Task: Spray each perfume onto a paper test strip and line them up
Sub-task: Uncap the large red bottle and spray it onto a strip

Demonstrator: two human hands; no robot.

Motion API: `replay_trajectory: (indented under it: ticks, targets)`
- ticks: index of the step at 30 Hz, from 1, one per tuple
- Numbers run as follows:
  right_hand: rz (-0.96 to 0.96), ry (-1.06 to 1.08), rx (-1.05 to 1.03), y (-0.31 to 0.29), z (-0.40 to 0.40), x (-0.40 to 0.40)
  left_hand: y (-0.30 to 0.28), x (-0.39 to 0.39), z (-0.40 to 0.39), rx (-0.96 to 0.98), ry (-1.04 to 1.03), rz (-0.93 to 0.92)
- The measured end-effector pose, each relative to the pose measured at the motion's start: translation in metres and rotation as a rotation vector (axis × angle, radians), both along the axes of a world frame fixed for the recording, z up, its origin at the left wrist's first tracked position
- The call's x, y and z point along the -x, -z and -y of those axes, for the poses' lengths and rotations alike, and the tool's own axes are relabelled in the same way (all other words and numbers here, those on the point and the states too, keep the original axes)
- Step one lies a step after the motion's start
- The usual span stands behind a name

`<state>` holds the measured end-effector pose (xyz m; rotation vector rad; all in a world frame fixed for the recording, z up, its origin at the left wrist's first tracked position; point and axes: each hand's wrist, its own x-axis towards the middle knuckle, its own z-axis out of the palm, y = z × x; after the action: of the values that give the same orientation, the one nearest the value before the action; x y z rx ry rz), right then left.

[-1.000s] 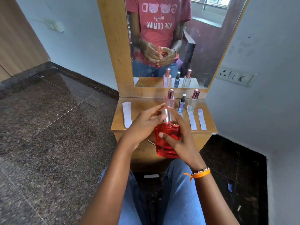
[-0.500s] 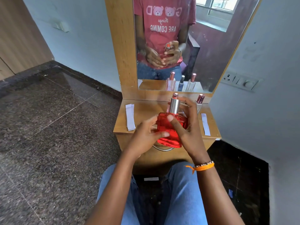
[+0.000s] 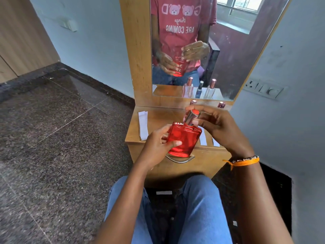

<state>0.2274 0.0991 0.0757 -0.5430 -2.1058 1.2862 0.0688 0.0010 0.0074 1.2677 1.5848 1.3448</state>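
A red glass perfume bottle (image 3: 182, 138) with a silver cap (image 3: 191, 117) is held over the front of the small wooden dressing table (image 3: 158, 118). My left hand (image 3: 156, 147) grips the bottle's body from the left. My right hand (image 3: 218, 127) has its fingers closed around the silver cap. A stack of white paper strips (image 3: 143, 125) lies on the table's left side. Two more strips (image 3: 203, 139) (image 3: 216, 143) show under my right hand. Rose-capped bottles (image 3: 193, 102) (image 3: 221, 104) peek out behind my hands.
A mirror (image 3: 228, 50) stands at the table's back and reflects the bottles and the hands. A metal drawer handle (image 3: 181, 160) is below the table's edge. A wall socket (image 3: 263, 88) is at the right. My knees in blue jeans (image 3: 193, 208) are below, and a paper scrap (image 3: 163, 192) lies on the floor.
The red bottle has come up and tilted its cap to the right. My right hand has shifted from the bottle's body up onto the silver cap, while my left hand has taken the body.
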Motion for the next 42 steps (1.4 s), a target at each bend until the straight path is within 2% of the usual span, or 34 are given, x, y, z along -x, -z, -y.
replay_trajectory:
  ticks: [5, 12, 15, 18, 20, 22, 25, 28, 30, 32, 36, 39, 41, 42]
  targets:
    - [0.028, -0.069, 0.072, 0.001, 0.001, 0.004, 0.006, 0.002, 0.001, -0.031, 0.04, 0.047]
    - [-0.061, 0.04, 0.136, 0.011, 0.014, 0.018, 0.018, -0.013, 0.002, -0.174, -0.066, 0.138]
    - [-0.068, 0.291, -0.027, 0.017, 0.023, 0.029, 0.02, -0.019, -0.003, -0.233, -0.157, 0.138]
    - [-0.083, 0.635, -0.226, 0.025, 0.041, 0.044, 0.019, -0.026, -0.011, -0.219, -0.247, 0.014]
    - [-0.021, 0.736, -0.283, 0.025, 0.043, 0.047, 0.015, -0.027, -0.011, -0.167, -0.269, -0.03]
    - [0.055, 0.617, -0.214, 0.024, 0.028, 0.036, 0.009, -0.019, -0.008, -0.098, -0.215, -0.031]
    - [0.026, 0.097, 0.065, 0.017, 0.005, 0.01, 0.001, 0.005, 0.001, 0.009, 0.041, 0.087]
    - [-0.113, -0.345, 0.32, 0.016, 0.005, 0.002, -0.002, 0.011, 0.009, 0.029, 0.352, 0.263]
    - [-0.187, -0.42, 0.464, 0.017, 0.01, 0.005, 0.003, 0.006, 0.009, 0.015, 0.357, 0.323]
    - [-0.144, -0.287, 0.436, 0.016, 0.012, 0.01, 0.011, 0.001, 0.008, -0.01, 0.239, 0.311]
    - [-0.027, 0.163, 0.116, 0.022, 0.018, 0.027, 0.02, -0.014, 0.001, -0.089, 0.025, 0.234]
    - [0.006, 0.635, -0.128, 0.028, 0.037, 0.047, 0.017, -0.032, -0.009, -0.194, -0.12, -0.027]
    - [0.038, 0.709, -0.175, 0.03, 0.042, 0.049, 0.015, -0.035, -0.011, -0.208, -0.159, -0.092]
    - [0.035, 0.615, -0.167, 0.031, 0.039, 0.043, 0.015, -0.033, -0.009, -0.192, -0.137, -0.079]
